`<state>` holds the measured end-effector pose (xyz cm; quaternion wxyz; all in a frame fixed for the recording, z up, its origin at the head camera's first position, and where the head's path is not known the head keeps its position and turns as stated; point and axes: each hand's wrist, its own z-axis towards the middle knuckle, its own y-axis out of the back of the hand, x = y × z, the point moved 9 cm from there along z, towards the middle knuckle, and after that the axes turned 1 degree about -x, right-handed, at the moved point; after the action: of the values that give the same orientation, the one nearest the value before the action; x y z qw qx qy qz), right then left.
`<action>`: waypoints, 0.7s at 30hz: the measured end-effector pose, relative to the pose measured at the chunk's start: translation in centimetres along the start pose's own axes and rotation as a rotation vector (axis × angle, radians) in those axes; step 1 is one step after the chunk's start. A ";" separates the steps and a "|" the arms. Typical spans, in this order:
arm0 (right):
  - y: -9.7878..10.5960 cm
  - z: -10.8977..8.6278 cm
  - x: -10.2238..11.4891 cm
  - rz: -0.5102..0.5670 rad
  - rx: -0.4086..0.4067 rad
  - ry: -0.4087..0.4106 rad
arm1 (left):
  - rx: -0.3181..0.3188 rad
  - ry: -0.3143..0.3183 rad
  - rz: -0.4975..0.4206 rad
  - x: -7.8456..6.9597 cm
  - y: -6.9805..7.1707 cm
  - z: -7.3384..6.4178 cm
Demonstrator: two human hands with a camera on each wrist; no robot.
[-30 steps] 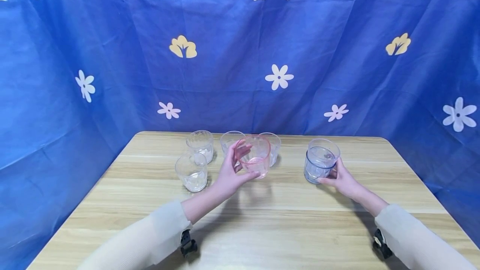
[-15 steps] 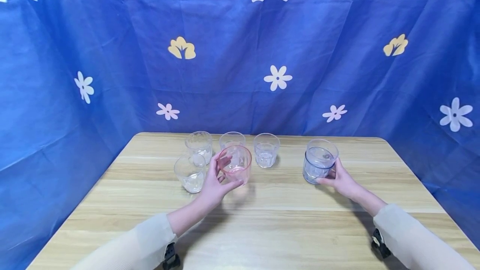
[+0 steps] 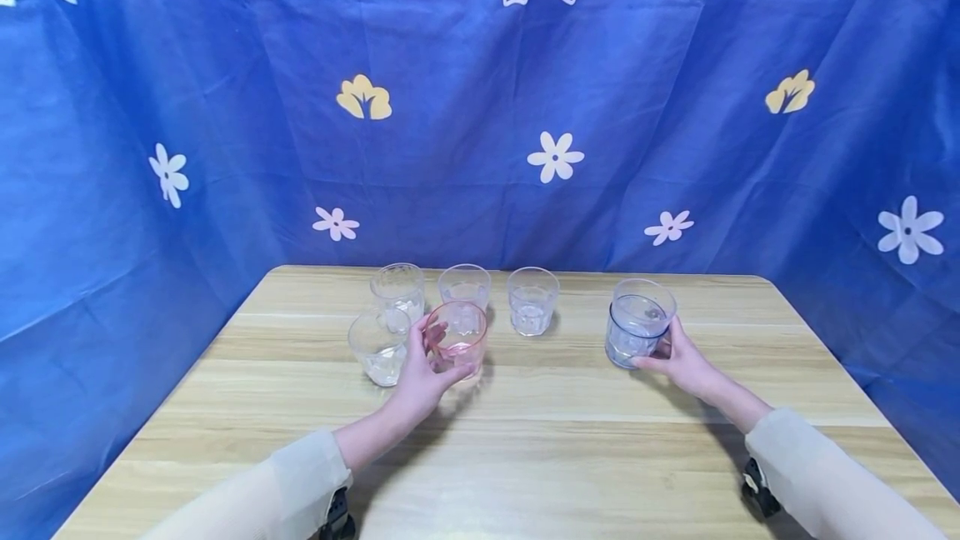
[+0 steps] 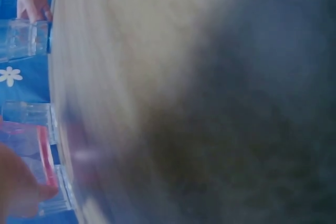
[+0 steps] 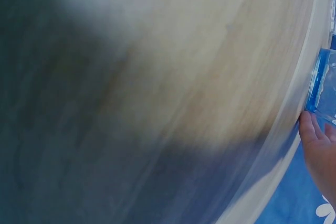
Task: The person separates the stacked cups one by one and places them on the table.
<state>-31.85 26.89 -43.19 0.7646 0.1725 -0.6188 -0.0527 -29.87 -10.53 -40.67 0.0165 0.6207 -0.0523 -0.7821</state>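
My left hand [image 3: 417, 375] grips a clear cup with a pink tint [image 3: 471, 350] between thumb and fingers. The left wrist view shows the pink base [image 4: 46, 153] close over the table, with my thumb at it. On the right, my right hand [image 3: 686, 367] holds a blue-tinted cup [image 3: 628, 347] low on its side. A clear cup [image 3: 645, 292] is nested inside the blue one, its rim standing higher. In the right wrist view the blue base [image 5: 318, 80] sits at the table surface, my fingertips beside it.
Clear cups stand left of and behind the pink one: a front-left cup [image 3: 381, 352], a back-left cup [image 3: 397, 286], a back-middle cup [image 3: 465, 280] and another cup [image 3: 533, 307] to its right. The wooden table [image 3: 570, 457] ends at a blue patterned curtain [image 3: 450, 107].
My left hand has carried the pink cup left and toward me, lowering it near the table in front of the back-middle cup. The right hand stays put on the blue cup.
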 end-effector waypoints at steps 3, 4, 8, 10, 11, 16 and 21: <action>0.0 0.0 0.1 0.000 -0.004 0.006 | 0.001 0.001 0.014 0.3 0.0 0.1; 0.0 0.0 0.1 0.001 -0.006 0.007 | 0.004 0.001 0.019 0.4 0.0 0.1; 0.0 0.0 0.0 0.009 -0.009 0.000 | 0.013 0.005 0.032 0.6 -0.1 0.1; 0.0 0.0 0.0 0.007 -0.010 -0.004 | 0.016 0.011 0.031 0.8 -0.1 0.0; 0.0 0.1 0.0 0.005 -0.010 -0.005 | 0.018 0.015 0.029 0.8 -0.1 0.0; 0.1 0.1 0.0 0.001 -0.009 -0.002 | 0.030 0.028 0.012 1.1 -0.3 0.1; 0.0 0.0 0.1 0.010 -0.007 0.005 | 0.036 0.035 0.010 1.2 -0.3 0.1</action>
<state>-31.83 26.85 -43.08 0.7669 0.1668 -0.6176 -0.0505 -30.27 -10.31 -41.88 0.0100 0.6344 -0.0693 -0.7698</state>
